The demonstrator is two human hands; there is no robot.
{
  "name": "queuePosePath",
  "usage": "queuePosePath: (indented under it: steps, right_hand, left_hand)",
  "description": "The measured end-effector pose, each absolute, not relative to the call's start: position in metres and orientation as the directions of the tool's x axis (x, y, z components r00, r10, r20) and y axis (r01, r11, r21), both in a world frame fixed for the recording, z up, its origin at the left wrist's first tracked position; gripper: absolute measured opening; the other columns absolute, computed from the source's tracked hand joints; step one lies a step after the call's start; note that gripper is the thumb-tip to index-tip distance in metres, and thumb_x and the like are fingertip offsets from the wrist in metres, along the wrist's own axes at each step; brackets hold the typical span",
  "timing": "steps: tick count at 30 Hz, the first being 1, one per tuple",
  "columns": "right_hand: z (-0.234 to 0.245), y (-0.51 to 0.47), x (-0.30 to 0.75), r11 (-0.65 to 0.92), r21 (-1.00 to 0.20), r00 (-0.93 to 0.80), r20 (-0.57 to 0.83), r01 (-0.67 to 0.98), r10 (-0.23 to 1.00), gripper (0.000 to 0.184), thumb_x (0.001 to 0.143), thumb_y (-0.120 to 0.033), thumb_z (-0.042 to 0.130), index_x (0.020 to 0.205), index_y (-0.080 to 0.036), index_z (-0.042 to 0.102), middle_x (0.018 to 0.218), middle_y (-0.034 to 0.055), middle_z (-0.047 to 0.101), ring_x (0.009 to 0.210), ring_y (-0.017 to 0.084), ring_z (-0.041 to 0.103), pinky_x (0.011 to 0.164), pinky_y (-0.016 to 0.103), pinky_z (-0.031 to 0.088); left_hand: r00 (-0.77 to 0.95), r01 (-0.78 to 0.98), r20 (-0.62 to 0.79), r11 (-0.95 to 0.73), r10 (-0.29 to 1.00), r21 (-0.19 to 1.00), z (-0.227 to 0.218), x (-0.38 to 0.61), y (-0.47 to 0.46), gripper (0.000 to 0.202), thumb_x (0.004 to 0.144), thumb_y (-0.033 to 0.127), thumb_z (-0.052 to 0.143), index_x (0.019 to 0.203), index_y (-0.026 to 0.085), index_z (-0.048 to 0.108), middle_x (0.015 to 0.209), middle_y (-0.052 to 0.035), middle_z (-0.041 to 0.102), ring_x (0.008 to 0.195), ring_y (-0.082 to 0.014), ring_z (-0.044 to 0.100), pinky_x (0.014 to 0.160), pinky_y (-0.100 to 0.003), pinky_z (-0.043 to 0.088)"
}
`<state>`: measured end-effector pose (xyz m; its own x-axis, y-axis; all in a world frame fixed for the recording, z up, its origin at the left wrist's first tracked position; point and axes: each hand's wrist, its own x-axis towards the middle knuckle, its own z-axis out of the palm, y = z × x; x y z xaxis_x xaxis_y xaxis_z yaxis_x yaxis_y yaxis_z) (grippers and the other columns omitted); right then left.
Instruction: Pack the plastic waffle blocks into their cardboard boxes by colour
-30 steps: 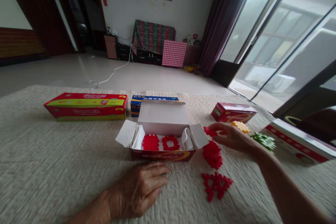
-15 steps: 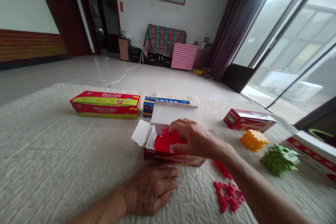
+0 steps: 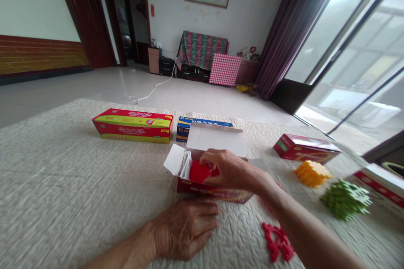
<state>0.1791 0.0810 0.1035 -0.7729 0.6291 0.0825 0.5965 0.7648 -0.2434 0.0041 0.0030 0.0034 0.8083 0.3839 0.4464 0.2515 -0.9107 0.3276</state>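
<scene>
An opened dark red cardboard box stands before me with its white lid flap raised at the back. My right hand reaches into it, thumb and fingers closed on red interlocking puzzle pieces. A folded white item sits at the box's left end. My left hand lies palm down on the quilted cover, fingers stretched out just in front of the box, holding nothing. Another red notched piece lies on the cover, partly hidden by my right forearm.
Behind are a red and yellow-green box and a blue box. At the right stand a dark red box, a stack of orange pieces, a stack of green pieces and a white and red box.
The view has shifted so that everything sits slightly further right. Inside the box, my right hand's thumb and fingers have shifted around the red pieces. My left hand stays flat on the cover.
</scene>
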Motion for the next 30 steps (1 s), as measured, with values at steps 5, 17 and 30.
queuePosePath:
  steps: [5,17,30]
  right_hand:
    - [0.103,0.079,0.187,0.737,-0.356,-0.728,0.188,0.575,0.659,0.021,0.076,-0.018,0.064,0.097,-0.018,0.064,0.094,0.0043,0.066,0.078,0.013,0.059,0.071,0.025,0.048]
    - [0.113,0.062,0.301,0.580,-0.293,-0.472,0.364,0.760,0.803,0.014,0.086,-0.028,0.058,0.094,-0.022,0.068,0.091,0.0040,0.072,0.076,0.015,0.066,0.070,0.030,0.054]
    - [0.082,0.050,0.364,0.364,-0.329,-0.421,-0.123,0.871,0.898,0.046,0.075,-0.015,0.058,0.119,-0.023,0.064,0.113,0.0053,0.071,0.098,0.019,0.067,0.092,0.032,0.051]
  left_hand:
    - [0.809,0.249,0.442,-0.908,0.386,0.338,0.003,0.004,0.003,0.020,0.093,0.013,0.045,0.101,0.016,0.063,0.108,-0.0077,0.068,0.103,-0.0175,0.064,0.096,-0.031,0.051]
    - [0.806,0.243,0.433,-0.893,0.404,0.380,0.008,0.004,0.001,0.024,0.092,0.012,0.046,0.107,0.013,0.064,0.121,-0.0112,0.066,0.117,-0.0186,0.060,0.103,-0.032,0.049]
    - [0.816,0.299,0.398,-0.895,0.420,0.331,0.006,0.001,0.001,0.034,0.086,0.007,0.049,0.116,0.017,0.064,0.127,-0.0090,0.065,0.121,-0.0187,0.059,0.104,-0.030,0.049]
